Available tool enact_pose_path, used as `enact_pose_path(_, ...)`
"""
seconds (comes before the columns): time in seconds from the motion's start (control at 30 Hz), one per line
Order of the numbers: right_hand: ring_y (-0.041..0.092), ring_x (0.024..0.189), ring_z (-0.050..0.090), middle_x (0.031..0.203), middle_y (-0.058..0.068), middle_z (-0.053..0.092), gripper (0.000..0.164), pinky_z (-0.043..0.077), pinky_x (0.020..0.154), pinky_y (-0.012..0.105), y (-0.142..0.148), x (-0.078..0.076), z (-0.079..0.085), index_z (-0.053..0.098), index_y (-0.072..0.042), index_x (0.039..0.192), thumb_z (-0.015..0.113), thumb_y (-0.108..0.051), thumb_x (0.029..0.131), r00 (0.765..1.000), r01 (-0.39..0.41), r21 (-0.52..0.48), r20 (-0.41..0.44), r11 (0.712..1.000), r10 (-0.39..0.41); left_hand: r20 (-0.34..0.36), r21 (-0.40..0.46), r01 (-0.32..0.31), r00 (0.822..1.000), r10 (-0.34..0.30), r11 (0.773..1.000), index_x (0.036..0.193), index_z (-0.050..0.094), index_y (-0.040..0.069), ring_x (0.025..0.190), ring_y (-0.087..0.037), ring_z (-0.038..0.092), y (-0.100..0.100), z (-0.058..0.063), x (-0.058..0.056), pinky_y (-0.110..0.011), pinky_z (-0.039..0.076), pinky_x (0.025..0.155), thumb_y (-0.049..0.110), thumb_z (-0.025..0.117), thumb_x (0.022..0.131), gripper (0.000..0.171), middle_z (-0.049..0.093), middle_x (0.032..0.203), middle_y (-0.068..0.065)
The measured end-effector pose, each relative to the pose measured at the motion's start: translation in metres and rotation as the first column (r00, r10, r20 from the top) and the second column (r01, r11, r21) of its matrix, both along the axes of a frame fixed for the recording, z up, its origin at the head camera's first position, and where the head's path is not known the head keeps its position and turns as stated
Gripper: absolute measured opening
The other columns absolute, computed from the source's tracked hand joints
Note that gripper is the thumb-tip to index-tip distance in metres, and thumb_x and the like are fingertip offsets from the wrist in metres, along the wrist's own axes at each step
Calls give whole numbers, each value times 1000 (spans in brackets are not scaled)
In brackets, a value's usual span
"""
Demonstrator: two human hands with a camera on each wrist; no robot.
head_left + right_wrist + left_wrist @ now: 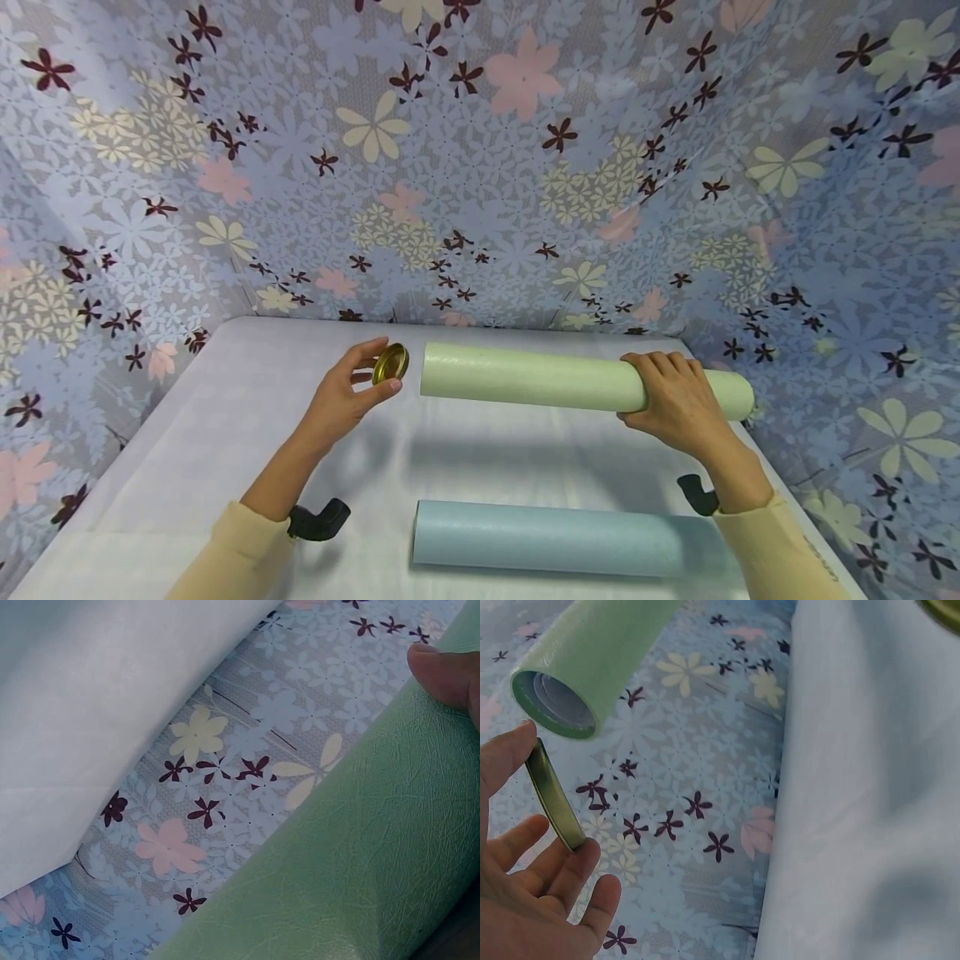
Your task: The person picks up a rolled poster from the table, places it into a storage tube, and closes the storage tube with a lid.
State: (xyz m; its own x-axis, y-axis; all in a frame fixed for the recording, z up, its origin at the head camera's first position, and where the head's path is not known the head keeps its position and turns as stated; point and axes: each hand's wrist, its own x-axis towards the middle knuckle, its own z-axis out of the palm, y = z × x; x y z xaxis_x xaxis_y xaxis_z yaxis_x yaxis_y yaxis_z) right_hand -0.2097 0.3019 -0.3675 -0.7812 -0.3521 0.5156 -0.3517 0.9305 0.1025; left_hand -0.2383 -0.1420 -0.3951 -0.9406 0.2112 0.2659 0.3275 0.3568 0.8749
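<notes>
My left hand (347, 390) pinches a round gold-coloured lid (391, 364) by its rim between thumb and fingers. In the left wrist view the lid (555, 796) is seen nearly edge-on. Just right of it, a pale green cylindrical tube (525, 375) is held up roughly level above the table, a small gap from the lid. Its hollow left end, with a whitish inside, faces the left hand (547, 892). My right hand (671, 396) grips the tube from above near its right end; in the right wrist view a thumb (446, 675) presses its textured green side (352, 825).
A light blue tube (555, 540) lies on the white-covered table (360, 475) nearer to me, partly behind the right sleeve. Flowered cloth (465, 183) hangs around the back and sides. A gold curved edge (945, 611) shows at the left wrist view's top right corner.
</notes>
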Motion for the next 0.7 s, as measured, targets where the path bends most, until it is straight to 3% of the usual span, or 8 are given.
enact_pose_path(0.23, 39, 100, 53, 109, 16, 61, 81, 39, 84, 54, -2, 2, 3, 52, -11, 124, 88, -30, 54, 1000, -2, 0, 0, 1000, 2, 39, 134, 68, 997, -73, 989, 143, 38, 17, 126, -29, 45, 2, 1, 10, -48, 40, 103, 26, 68, 87, 64, 45, 141, -9)
enact_pose_path(0.43, 39, 99, 54, 109, 16, 61, 82, 39, 84, 54, -3, 4, 3, 53, -11, 124, 89, -29, 53, 1000, -10, 1, -12, 1000, 10, 64, 238, 136, 986, -155, 962, 145, 36, 13, 123, -35, 47, 6, 2, 15, -23, 50, 89, 18, 66, 88, 65, 42, 143, -11)
enact_pose_path(0.7, 39, 99, 54, 109, 15, 62, 82, 39, 83, 54, -3, 4, 3, 53, -11, 124, 89, -29, 53, 999, -27, -2, -20, 1000, 27, 74, 308, 198, 970, -231, 930, 146, 33, 13, 117, -14, 53, 7, 4, 18, -19, 49, 90, 14, 65, 89, 65, 40, 144, -9)
